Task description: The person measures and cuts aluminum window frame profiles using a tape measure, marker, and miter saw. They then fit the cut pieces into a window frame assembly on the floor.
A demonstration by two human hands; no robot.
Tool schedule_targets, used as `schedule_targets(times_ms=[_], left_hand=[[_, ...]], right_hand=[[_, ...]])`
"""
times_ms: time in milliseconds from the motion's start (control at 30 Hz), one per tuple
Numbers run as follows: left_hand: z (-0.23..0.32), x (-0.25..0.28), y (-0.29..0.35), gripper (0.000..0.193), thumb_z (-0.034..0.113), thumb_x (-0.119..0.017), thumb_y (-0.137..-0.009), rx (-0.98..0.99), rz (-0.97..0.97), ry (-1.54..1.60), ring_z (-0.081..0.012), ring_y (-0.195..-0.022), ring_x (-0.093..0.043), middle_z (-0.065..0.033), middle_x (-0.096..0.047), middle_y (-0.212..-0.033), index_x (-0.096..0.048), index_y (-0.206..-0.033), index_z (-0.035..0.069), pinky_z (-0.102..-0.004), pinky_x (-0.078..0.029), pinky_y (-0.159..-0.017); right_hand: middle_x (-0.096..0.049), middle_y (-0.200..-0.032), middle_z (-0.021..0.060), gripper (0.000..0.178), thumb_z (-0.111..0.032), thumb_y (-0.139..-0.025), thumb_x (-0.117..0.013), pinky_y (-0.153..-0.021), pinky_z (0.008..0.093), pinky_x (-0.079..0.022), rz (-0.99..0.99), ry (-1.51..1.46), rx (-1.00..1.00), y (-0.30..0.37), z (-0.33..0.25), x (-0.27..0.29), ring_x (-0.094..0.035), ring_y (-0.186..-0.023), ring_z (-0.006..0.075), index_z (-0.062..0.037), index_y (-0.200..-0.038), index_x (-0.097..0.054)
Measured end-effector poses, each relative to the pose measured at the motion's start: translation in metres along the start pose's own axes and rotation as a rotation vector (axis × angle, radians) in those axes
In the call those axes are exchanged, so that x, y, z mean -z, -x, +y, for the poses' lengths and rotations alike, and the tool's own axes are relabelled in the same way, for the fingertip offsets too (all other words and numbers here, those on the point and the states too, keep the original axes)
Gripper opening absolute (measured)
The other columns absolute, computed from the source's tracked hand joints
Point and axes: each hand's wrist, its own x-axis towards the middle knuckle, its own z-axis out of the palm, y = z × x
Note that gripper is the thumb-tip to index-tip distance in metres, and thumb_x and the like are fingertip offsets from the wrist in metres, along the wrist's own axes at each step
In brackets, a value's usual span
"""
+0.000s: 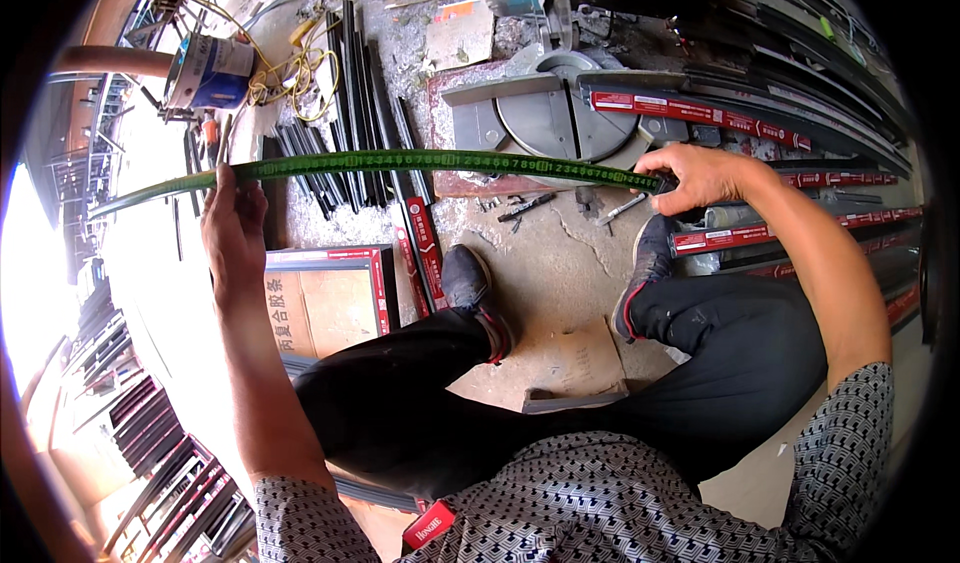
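A green tape measure (400, 161) with dark markings stretches across in front of me, its blade bowed slightly upward. My left hand (235, 228) is closed on the blade, thumb and fingers pinching it. Beyond that hand the blade runs on to the far left, where it looks pale in the glare. At the other side my right hand (695, 178) grips the dark end of the tape, and the fingers partly cover what is there. Under the tape's right half sits a mitre saw (485, 123) with a round grey base.
Black metal profiles (355, 93) lie on the floor ahead. More profiles with red labels (700, 113) are stacked at right. A blue-and-white bucket (210, 73) stands at far left near a yellow cord (300, 78). A cardboard box (320, 308) lies beside my left leg.
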Motion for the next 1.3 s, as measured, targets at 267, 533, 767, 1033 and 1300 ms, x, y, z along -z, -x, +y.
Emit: schedule_targets(times_ms=[267,533,767,1033,1300], left_hand=[[-0.008,0.018,-0.004,0.017,0.023,-0.066,-0.105,0.002,-0.002,0.065,-0.0111,-0.075,-0.066,-0.0025,-0.067,-0.085,-0.065,-0.107,0.007,-0.0235,-0.060,-0.067],[-0.013,0.003,0.008,0.020,0.026,-0.070,-0.104,0.052,-0.057,-0.050,-0.0097,-0.072,-0.064,-0.0027,-0.068,-0.083,-0.066,-0.102,0.007,-0.0218,-0.056,-0.067],[-0.021,-0.024,0.012,0.019,0.027,-0.071,-0.103,0.038,-0.087,-0.054,-0.0104,-0.071,-0.064,-0.0036,-0.069,-0.084,-0.065,-0.097,0.009,-0.0231,-0.055,-0.066],[-0.029,-0.059,0.020,0.020,0.028,-0.070,-0.103,0.044,-0.190,-0.046,-0.0112,-0.073,-0.066,-0.0031,-0.071,-0.083,-0.067,-0.097,0.009,-0.0257,-0.054,-0.070],[-0.034,-0.066,0.021,0.020,0.029,-0.069,-0.104,0.033,-0.213,-0.074,-0.0102,-0.075,-0.066,-0.0022,-0.071,-0.083,-0.068,-0.099,0.010,-0.0259,-0.054,-0.072]], right_hand=[[-0.070,-0.115,0.0159,0.055,-0.027,-0.086,-0.073,-0.101,0.0372,-0.048,0.053,0.029,0.071,-0.007,-0.011,-0.007,-0.063,-0.109,0.0225,0.0048,-0.130,-0.063],[-0.068,-0.104,0.0092,0.046,-0.021,-0.090,-0.069,-0.096,0.0327,-0.048,0.009,-0.084,0.087,-0.023,-0.035,-0.015,-0.059,-0.100,0.0151,0.0039,-0.128,-0.063],[-0.068,-0.099,0.0074,0.048,-0.027,-0.090,-0.066,-0.082,0.0305,-0.051,0.033,-0.032,0.062,-0.030,-0.052,-0.018,-0.061,-0.091,0.0128,0.0021,-0.129,-0.064],[-0.065,-0.089,0.0026,0.037,-0.026,-0.092,-0.065,-0.071,0.0300,-0.048,0.084,-0.152,0.140,-0.042,-0.081,-0.024,-0.055,-0.080,0.0091,0.0023,-0.116,-0.066],[-0.061,-0.081,0.0000,0.031,-0.026,-0.094,-0.064,-0.067,0.0302,-0.046,0.085,-0.177,0.200,-0.057,-0.079,-0.028,-0.052,-0.074,0.0084,0.0012,-0.108,-0.068]])
